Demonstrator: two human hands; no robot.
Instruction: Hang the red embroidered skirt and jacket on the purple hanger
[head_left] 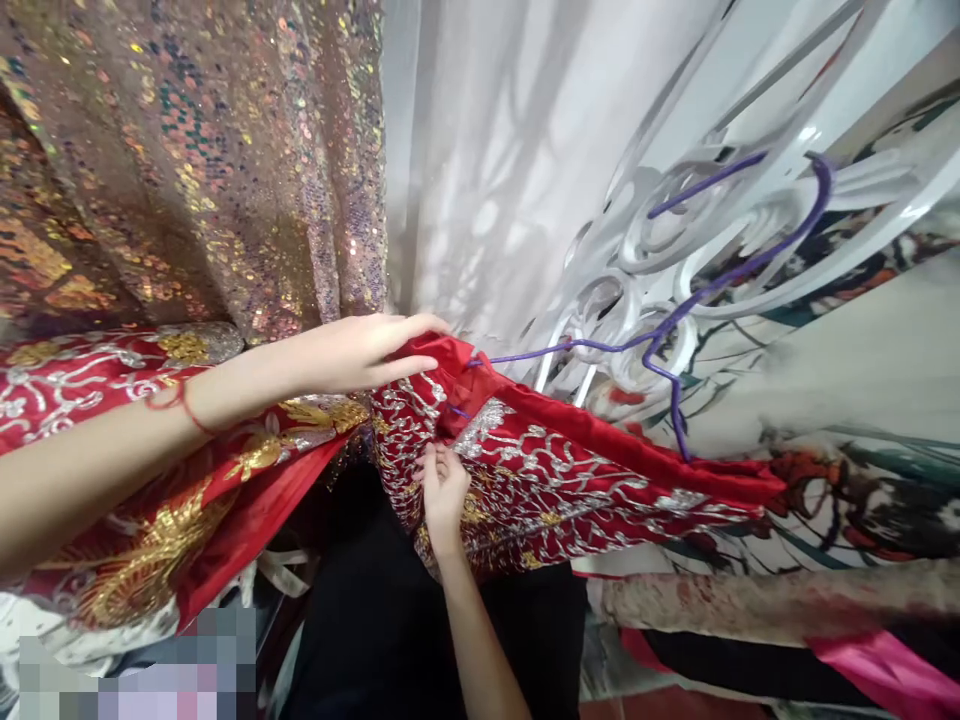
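A red embroidered garment with silver vines, gold motifs and a plain red band along its top edge hangs from a purple wire hanger. My left hand reaches across from the left, its thumb in front of the red band and its other fingers partly hidden at the upper edge, with cloth between them. Just below, my right hand has its fingertips pinched together on the garment's front, under a folded red flap. A short piece of purple wire shows at that flap. The hanger's hook is over white scrolled metalwork.
White scrolled metalwork rises at the right, in front of floral-patterned fabric. Sequined cloth hangs at the upper left, beside a pale curtain. More red embroidered cloth lies at the left. Pink fabric is at the lower right.
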